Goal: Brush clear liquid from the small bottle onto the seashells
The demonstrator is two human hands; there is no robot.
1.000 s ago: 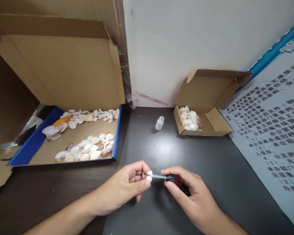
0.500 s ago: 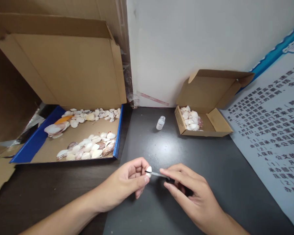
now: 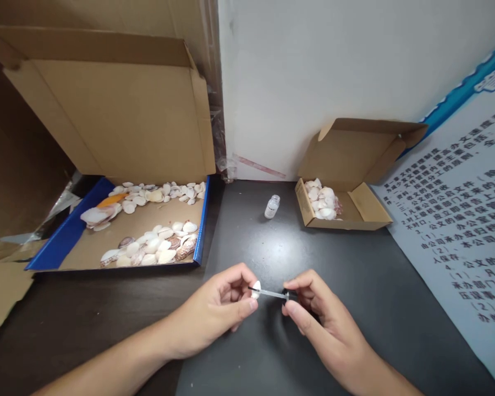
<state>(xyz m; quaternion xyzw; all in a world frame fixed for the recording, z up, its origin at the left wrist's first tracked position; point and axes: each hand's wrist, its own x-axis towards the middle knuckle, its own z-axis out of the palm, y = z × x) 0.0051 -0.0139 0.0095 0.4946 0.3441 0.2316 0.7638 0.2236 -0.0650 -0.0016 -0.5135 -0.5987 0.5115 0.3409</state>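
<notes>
My left hand (image 3: 220, 308) pinches a small white seashell (image 3: 256, 290) between thumb and fingers, above the dark tabletop. In my right hand (image 3: 322, 313) is a brush applicator (image 3: 272, 293), with a pale thin stem and a black cap held in the fingertips. Its dark tip lies against the shell. Beyond the hands stands a small clear glass bottle (image 3: 272, 207) with a label and no cap on it.
At the left, an open blue-edged cardboard box (image 3: 197, 231) holds many shells in two groups and an orange piece (image 3: 112, 200). A smaller open carton (image 3: 346, 224) with a pile of shells sits back right. A printed poster (image 3: 449, 236) borders the right side.
The right fingers have shifted right and reset around the black cap, showing more of the stem. My left hand and the shell have moved slightly right.
</notes>
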